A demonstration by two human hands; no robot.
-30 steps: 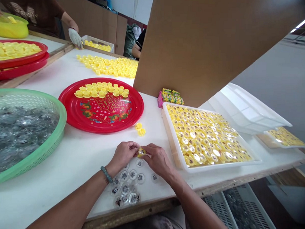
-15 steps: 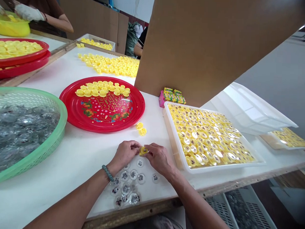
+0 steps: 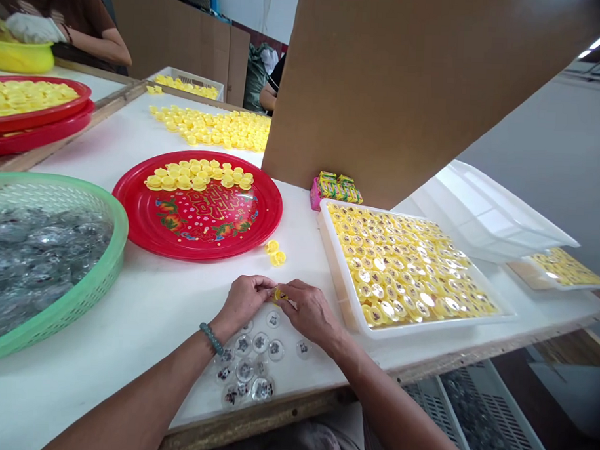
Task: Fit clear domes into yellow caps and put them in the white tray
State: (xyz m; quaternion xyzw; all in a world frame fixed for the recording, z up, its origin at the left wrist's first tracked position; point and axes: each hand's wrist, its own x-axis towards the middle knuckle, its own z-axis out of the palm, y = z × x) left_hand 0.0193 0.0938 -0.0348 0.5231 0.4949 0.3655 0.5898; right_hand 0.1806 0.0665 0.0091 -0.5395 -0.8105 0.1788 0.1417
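White tabletop (image 3: 169,299) | left hand (image 3: 243,302), right hand (image 3: 313,311): fingertips pinching yellow piece (image 3: 279,294) between them, likely steadying it | clear discs (image 3: 260,342) 7 o'clock of hands, handy | red plate (image 3: 137,222) 10 o'clock; filled tray (image 3: 338,272) 3 o'clock, within reach

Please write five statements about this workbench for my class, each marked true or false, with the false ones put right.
1. The left hand and right hand meet at one small yellow piece. True.
2. The green basket is filled with yellow pieces. False: it holds clear, shiny pieces.
3. The beaded bracelet is on the right wrist. False: it is on the left.
4. Two loose yellow pieces lie on the table near the red tray. True.
5. The white tray full of yellow pieces stands left of the red tray. False: it stands to the right.
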